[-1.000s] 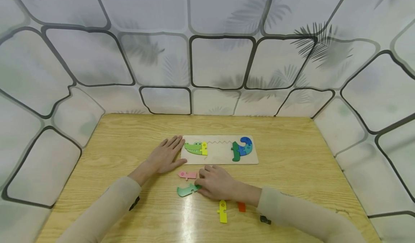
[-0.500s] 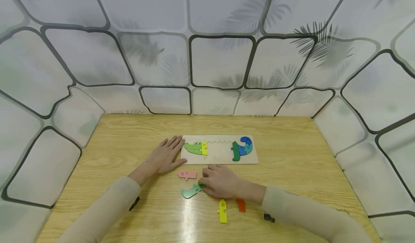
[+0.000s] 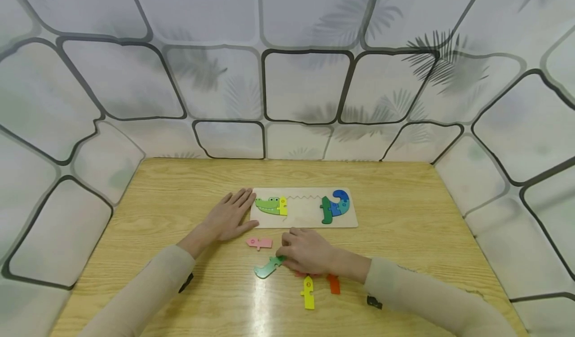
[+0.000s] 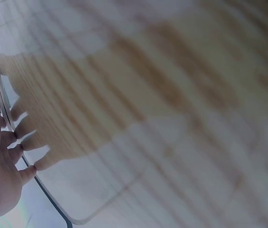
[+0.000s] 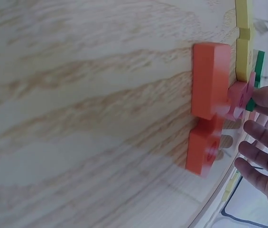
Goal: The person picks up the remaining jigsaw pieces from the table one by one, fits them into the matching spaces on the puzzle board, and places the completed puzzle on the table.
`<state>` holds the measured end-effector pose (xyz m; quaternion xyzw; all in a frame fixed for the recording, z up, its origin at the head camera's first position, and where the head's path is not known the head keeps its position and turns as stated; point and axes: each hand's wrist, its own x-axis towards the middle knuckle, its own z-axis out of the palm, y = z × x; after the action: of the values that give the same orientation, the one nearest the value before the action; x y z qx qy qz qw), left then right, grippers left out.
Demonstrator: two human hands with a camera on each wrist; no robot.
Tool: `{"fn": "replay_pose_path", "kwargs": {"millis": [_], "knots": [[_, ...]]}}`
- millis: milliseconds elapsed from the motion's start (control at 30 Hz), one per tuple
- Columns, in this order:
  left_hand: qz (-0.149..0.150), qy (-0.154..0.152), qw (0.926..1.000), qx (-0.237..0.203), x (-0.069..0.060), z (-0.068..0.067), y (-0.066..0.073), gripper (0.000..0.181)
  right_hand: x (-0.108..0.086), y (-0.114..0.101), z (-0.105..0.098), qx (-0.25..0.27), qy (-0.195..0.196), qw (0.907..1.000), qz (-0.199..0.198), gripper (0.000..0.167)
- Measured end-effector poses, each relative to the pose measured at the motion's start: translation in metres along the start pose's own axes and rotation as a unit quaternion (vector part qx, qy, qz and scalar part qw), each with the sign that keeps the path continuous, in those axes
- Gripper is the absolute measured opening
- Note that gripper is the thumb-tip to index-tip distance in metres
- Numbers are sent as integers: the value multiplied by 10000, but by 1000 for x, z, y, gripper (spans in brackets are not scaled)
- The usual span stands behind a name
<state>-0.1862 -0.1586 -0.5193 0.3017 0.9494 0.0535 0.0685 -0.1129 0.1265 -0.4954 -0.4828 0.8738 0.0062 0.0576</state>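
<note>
Near the table's middle lies a wooden crocodile puzzle board (image 3: 303,221), with the crocodile head piece (image 3: 268,205) and a yellow strip at its left. A dark green leg piece (image 3: 327,212) and blue tail pieces (image 3: 342,204) sit at its right. My left hand (image 3: 230,216) rests flat beside the board's left end, fingers spread. Below the board, my right hand (image 3: 310,251) pinches one end of a green puzzle piece (image 3: 267,269) between thumb and finger. Its other fingers are loosely bent in the right wrist view, where the green piece (image 5: 260,69) is partly hidden.
A loose pink piece (image 3: 259,243) lies between board and green piece. Nearer me are a yellow piece (image 3: 308,294) and an orange-red piece (image 3: 334,284). Another pinkish-red piece (image 5: 238,99) is partly covered by the right hand. A patterned wall (image 3: 296,140) encloses the table.
My right hand has drawn slightly right, taking the green piece along; its free end has swung down towards me. The left hand has stayed in place.
</note>
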Motion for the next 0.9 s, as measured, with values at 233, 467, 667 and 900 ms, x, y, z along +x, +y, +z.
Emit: {"fn": "replay_pose_path", "kwargs": {"millis": [233, 467, 667, 900], "knots": [[0, 10, 10000, 38, 0, 1, 0, 86, -1, -4, 0, 68, 122, 9998, 150, 28], [23, 40, 10000, 31, -1, -1, 1, 86, -3, -14, 2, 2, 321, 9975, 627, 33], [23, 73, 10000, 23, -1, 0, 1, 85, -3, -20, 2, 65, 368, 9941, 1017, 35], [10, 66, 10000, 50, -1, 0, 1, 85, -2, -27, 3, 75, 317, 9901, 1362, 37]]}}
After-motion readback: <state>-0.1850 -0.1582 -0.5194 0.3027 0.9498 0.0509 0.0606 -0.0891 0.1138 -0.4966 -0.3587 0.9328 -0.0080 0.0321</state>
